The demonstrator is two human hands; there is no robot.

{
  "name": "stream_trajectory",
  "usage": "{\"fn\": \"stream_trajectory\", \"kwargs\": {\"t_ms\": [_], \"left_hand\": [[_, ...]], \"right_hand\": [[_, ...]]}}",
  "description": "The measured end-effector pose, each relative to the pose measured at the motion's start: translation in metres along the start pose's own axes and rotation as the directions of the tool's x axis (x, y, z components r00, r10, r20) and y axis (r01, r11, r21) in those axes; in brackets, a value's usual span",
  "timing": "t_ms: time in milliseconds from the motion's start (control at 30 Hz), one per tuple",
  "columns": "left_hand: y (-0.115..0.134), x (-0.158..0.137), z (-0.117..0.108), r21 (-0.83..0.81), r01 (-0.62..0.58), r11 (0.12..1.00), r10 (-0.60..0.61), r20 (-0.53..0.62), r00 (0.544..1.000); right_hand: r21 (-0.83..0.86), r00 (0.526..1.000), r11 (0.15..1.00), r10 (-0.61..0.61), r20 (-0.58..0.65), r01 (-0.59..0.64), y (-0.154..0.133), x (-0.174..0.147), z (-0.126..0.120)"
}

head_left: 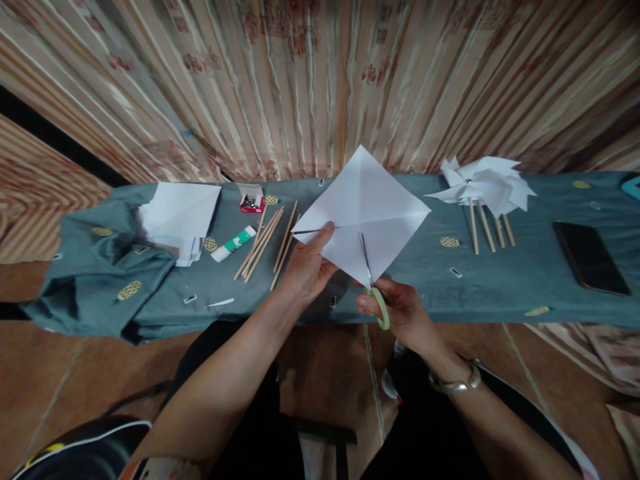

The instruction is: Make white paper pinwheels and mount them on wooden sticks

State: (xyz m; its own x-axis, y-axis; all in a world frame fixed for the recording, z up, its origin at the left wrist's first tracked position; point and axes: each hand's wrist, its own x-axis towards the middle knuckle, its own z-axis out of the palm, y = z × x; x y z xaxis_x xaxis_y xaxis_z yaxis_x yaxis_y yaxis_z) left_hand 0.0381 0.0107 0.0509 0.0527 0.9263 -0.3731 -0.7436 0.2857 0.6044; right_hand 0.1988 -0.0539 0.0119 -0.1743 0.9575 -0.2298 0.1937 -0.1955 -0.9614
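Observation:
A square sheet of white paper, turned like a diamond and marked by crossing creases, is held above the cloth-covered table. My left hand pinches it near its left corner, thumb on top and fingers beneath. A slit runs in from that left corner toward the thumb. My right hand grips a pair of scissors with light green handles. Their blades reach up from the sheet's bottom corner toward its middle; one blade lies over the paper, and the other is hidden.
On the table lie wooden sticks, a glue stick, a red box of small metal pieces and a stack of white paper. To the right are paper pinwheels on sticks and a phone. A curtain hangs behind.

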Motion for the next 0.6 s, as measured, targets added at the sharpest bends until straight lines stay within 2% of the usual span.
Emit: {"fn": "stream_trajectory", "kwargs": {"t_ms": [167,467,600], "left_hand": [[0.0003,-0.0001,0.0001,-0.005,0.011,1.000,-0.011,-0.008,1.000],[0.0011,-0.0005,-0.0006,-0.020,0.023,1.000,-0.023,0.007,1.000],[0.0006,0.0003,-0.0019,-0.027,0.014,1.000,-0.014,0.018,1.000]], "right_hand": [[-0.024,1.000,1.000,-0.004,-0.026,0.003,0.0025,0.0004,0.0012],[0.163,0.997,0.985,0.060,-0.049,-0.051,-0.0037,0.0005,0.0067],[0.126,0.998,0.992,0.036,-0.042,-0.030,-0.0038,0.0003,0.0070]]}}
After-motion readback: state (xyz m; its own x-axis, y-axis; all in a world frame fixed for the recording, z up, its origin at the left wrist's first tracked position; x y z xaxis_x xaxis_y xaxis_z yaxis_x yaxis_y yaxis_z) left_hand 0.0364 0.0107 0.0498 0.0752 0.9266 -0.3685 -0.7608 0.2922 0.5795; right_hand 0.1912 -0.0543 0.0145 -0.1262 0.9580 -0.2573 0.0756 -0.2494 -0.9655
